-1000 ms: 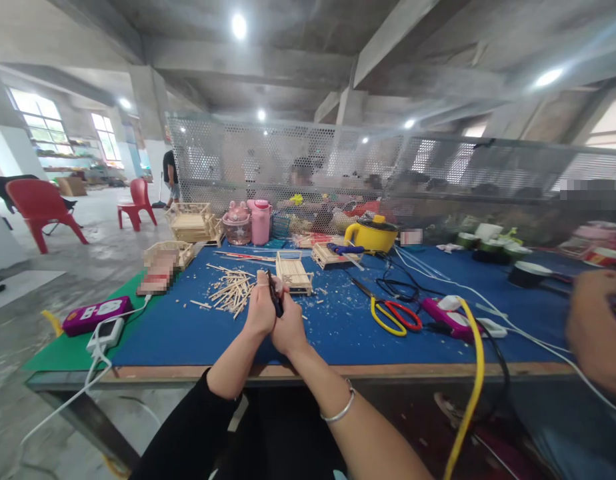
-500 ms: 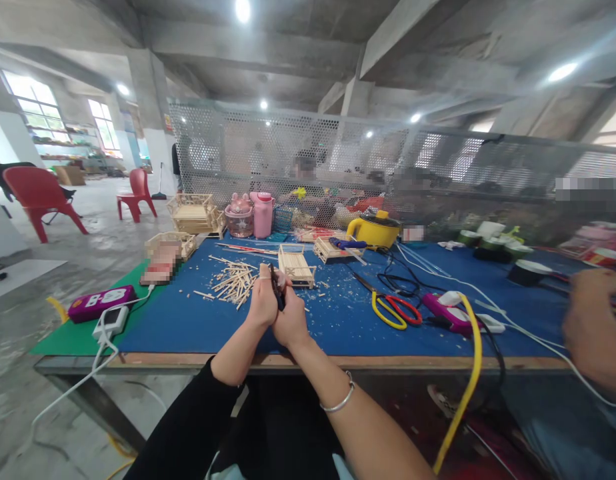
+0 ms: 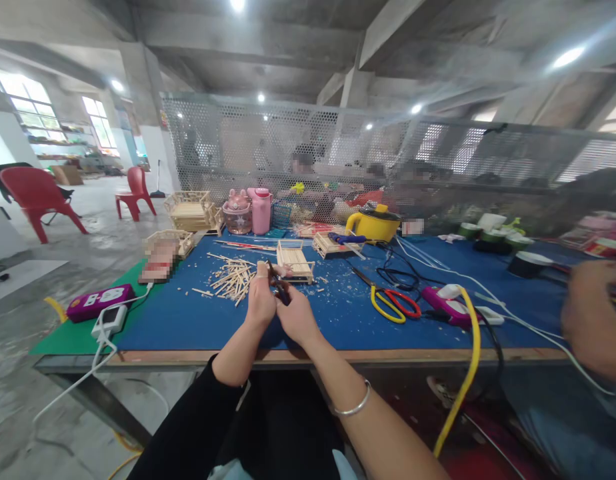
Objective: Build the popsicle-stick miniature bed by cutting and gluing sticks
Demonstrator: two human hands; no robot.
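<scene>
My right hand [image 3: 297,315] grips a pair of dark pliers [image 3: 282,292] above the front of the blue mat, their jaws tipped up towards my left thumb. Close against them, my left hand [image 3: 261,301] is closed in a pinch. Whatever lies between its fingers is too small or hidden to name. Just beyond my hands are a heap of short wooden sticks [image 3: 233,277] and a small slatted wooden frame [image 3: 294,260] with raised rails. Wood chips are scattered around both.
Red-and-yellow-handled scissors [image 3: 395,305] and a purple power strip [image 3: 445,305] with cables lie right. Behind stand a yellow pot [image 3: 375,228], a pink bottle [image 3: 261,212] and more wooden frames [image 3: 191,210]. A phone [image 3: 159,260] lies left. Another person's arm [image 3: 595,320] is far right.
The pliers' handles have spread apart in my right hand, which has shifted slightly right. My left hand stays pinched beside the jaws.
</scene>
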